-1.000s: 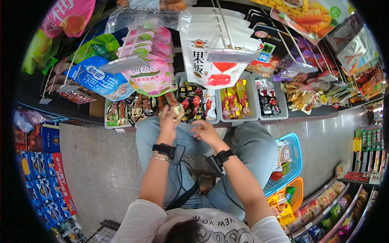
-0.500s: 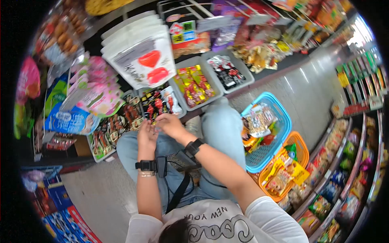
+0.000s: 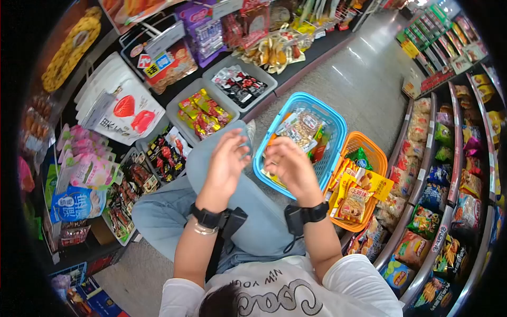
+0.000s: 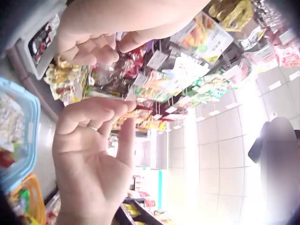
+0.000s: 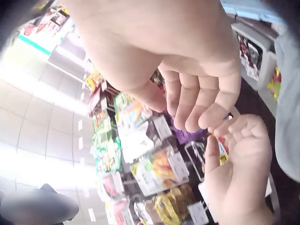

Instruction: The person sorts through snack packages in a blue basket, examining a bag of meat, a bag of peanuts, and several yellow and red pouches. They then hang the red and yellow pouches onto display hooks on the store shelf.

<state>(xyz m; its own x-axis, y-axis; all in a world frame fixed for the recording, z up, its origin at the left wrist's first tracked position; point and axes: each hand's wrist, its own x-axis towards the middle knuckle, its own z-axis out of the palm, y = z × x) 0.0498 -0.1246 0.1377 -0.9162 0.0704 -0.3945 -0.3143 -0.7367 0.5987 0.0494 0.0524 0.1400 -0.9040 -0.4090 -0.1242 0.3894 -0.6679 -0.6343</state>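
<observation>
My left hand [image 3: 226, 161] is raised over my knee beside the blue basket [image 3: 338, 132], and its fingertips pinch a small clear snack packet [image 3: 248, 138]. In the right wrist view the left hand [image 5: 239, 178] shows the packet [image 5: 223, 151] as a red and yellow sliver at its fingertips. My right hand [image 3: 288, 166] hovers over the basket's near rim with loosely curled fingers, a short gap from the left hand. The left wrist view shows the left hand [image 4: 93, 154], wearing a ring, below the right hand [image 4: 93, 42].
The blue basket holds several snack bags. An orange basket [image 3: 380, 153] with more bags stands beside it. Grey bins [image 3: 203, 108] of packets line the low shelf on the left under hanging bags [image 3: 124, 111]. Shelves of snacks [image 3: 438, 174] curve along the right.
Both hands have moved away from the shelf bins to above the blue basket, and my view has swung to the right. The left hand still has the small packet.
</observation>
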